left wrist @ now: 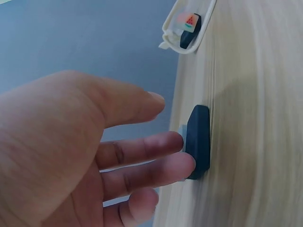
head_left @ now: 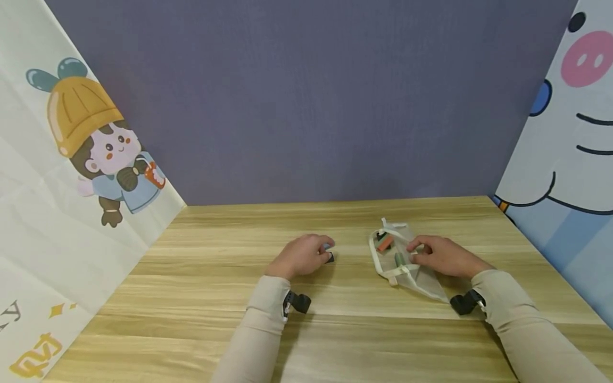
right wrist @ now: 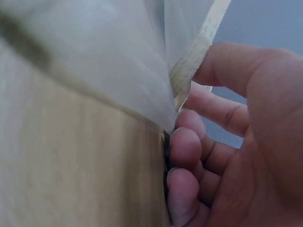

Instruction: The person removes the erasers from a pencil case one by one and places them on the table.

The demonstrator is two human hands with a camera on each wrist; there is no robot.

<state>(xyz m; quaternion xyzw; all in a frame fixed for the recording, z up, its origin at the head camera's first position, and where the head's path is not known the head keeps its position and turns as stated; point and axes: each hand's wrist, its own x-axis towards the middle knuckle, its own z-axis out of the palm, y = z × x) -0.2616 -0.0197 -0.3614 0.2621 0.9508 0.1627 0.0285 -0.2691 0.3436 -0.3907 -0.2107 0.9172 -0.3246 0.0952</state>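
A translucent white pouch [head_left: 423, 279] with a pale edging lies at the right of the table, its mouth facing left. In it show an orange piece [head_left: 384, 243], a dark piece and a green piece [head_left: 399, 259]. My right hand [head_left: 442, 256] pinches the pouch's edging [right wrist: 191, 66] between thumb and index finger, the other fingers curled below. My left hand [head_left: 303, 255] is over a small dark blue angular object [left wrist: 199, 142] with a light blue part. Its fingertips reach the object's near side, while the thumb stays apart; contact is hard to tell.
The wood-grain table [head_left: 191, 319] runs back to a grey-purple panel [head_left: 306, 106]. Printed cartoon sheets flank it on the left [head_left: 29, 159] and right [head_left: 584, 234]. Each wrist wears a small black camera [head_left: 300, 303].
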